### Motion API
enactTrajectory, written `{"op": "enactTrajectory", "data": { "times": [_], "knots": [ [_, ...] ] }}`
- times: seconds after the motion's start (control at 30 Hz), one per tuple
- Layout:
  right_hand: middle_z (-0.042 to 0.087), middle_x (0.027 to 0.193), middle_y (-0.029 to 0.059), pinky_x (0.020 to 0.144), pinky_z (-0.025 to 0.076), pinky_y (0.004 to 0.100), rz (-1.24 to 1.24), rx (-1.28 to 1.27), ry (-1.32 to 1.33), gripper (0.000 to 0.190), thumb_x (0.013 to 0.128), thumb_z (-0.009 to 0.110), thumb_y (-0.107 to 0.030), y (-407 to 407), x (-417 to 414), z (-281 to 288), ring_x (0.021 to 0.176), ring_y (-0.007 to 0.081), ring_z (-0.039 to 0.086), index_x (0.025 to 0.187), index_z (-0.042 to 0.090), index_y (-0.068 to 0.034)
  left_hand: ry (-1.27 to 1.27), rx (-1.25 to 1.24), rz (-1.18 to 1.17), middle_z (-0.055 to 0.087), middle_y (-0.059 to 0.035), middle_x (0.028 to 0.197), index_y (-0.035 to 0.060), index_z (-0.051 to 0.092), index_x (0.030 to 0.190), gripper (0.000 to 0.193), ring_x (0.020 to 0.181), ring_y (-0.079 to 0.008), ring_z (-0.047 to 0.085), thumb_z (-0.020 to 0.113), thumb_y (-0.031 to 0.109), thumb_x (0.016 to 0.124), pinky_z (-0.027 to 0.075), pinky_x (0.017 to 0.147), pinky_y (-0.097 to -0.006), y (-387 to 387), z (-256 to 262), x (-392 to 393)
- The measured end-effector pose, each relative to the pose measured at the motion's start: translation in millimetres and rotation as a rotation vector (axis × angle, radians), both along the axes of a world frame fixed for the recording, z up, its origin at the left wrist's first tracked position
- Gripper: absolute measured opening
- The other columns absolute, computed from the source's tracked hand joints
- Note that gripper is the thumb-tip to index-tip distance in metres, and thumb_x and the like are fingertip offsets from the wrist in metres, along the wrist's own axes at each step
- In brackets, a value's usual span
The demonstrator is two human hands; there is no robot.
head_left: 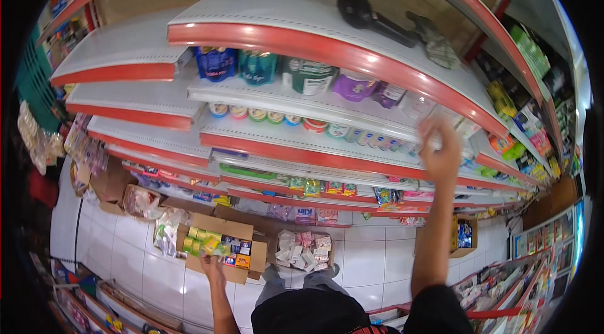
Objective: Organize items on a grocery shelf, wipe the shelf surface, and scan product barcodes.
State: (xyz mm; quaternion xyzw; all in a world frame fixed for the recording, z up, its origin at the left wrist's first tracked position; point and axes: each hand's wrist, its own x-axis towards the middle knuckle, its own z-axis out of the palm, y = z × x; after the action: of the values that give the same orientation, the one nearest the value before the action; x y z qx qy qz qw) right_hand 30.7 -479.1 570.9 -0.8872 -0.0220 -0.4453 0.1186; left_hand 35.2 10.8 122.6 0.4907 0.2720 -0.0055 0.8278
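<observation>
My left hand [211, 263] is low on the left, closed on a yellow-green packet [211, 244] over an open cardboard box [226, 230] of small boxed goods. Raised on the right, my right hand [440, 145] is blurred, in front of the edge of a white shelf [292, 107]; whether it holds anything cannot be made out. Near it on that shelf are a pale transparent pouch [417, 105] and purple pouches [354, 87]. A black handheld tool [377, 18] and a greyish glove or cloth [436, 44] lie on the shelf above.
Red-edged shelves [269, 41] span the front, with small round tubs [257, 113] and packets lower down. On the tiled floor, a carton of small white boxes [304, 254] stands by my feet, another carton [465, 235] farther right. More stocked racks [500, 287] stand behind me.
</observation>
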Motion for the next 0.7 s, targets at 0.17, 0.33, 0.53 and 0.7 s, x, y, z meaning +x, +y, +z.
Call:
{"op": "enactTrajectory", "data": {
  "times": [0.17, 0.33, 0.53, 0.7],
  "knots": [
    [0.056, 0.127, 0.0214, 0.104, 0.037, 0.0409, -0.272, -0.162, 0.059, 0.047, 0.084, 0.061, -0.038, -180.9, 98.4, 128.4, 0.121, 0.0373, 0.051, 0.116, 0.063, -0.004, -0.327, -0.547, -0.791, 0.049, -0.0173, 0.134, 0.0095, 0.033, 0.140, 0.072, 0.122, -0.0302, 0.050, 0.064, 0.005, 0.075, 0.039, 0.103, -0.0490, -142.9, 149.6, 12.1],
    [0.053, 0.131, 0.0235, 0.105, 0.038, 0.0403, -0.402, -0.067, 0.343, 0.061, 0.079, 0.063, -0.042, -196.4, 99.5, 105.7, 0.123, 0.0388, 0.049, 0.127, 0.057, -0.004, -0.398, -0.894, -1.141, 0.047, -0.0147, 0.131, 0.0213, 0.015, 0.150, 0.093, 0.119, -0.0305, 0.053, 0.076, 0.020, 0.079, 0.049, 0.094, -0.0440, -246.1, 249.7, 7.2],
    [0.063, 0.096, 0.0168, 0.083, 0.047, 0.0343, -0.260, 0.213, -0.049, 0.037, 0.075, 0.068, -0.022, -112.7, -65.5, 82.8, 0.089, 0.0313, 0.062, 0.101, 0.064, 0.004, -0.434, -0.911, -1.230, 0.047, -0.0125, 0.132, 0.0222, 0.015, 0.149, 0.086, 0.114, -0.0268, 0.056, 0.070, 0.034, 0.084, 0.055, 0.084, -0.0369, -332.2, 268.8, -14.1],
    [0.061, 0.104, 0.0122, 0.086, 0.046, 0.0434, 0.050, 0.165, 0.122, 0.041, 0.058, 0.073, -0.016, -40.4, -143.6, -30.8, 0.099, 0.0348, 0.056, 0.097, 0.065, -0.005, -0.420, -0.597, -1.270, 0.049, -0.0073, 0.131, 0.0164, 0.019, 0.149, 0.075, 0.104, -0.0119, 0.056, 0.065, 0.019, 0.090, 0.048, 0.070, -0.0238, -396.8, 267.6, -45.0]
  ]
}}
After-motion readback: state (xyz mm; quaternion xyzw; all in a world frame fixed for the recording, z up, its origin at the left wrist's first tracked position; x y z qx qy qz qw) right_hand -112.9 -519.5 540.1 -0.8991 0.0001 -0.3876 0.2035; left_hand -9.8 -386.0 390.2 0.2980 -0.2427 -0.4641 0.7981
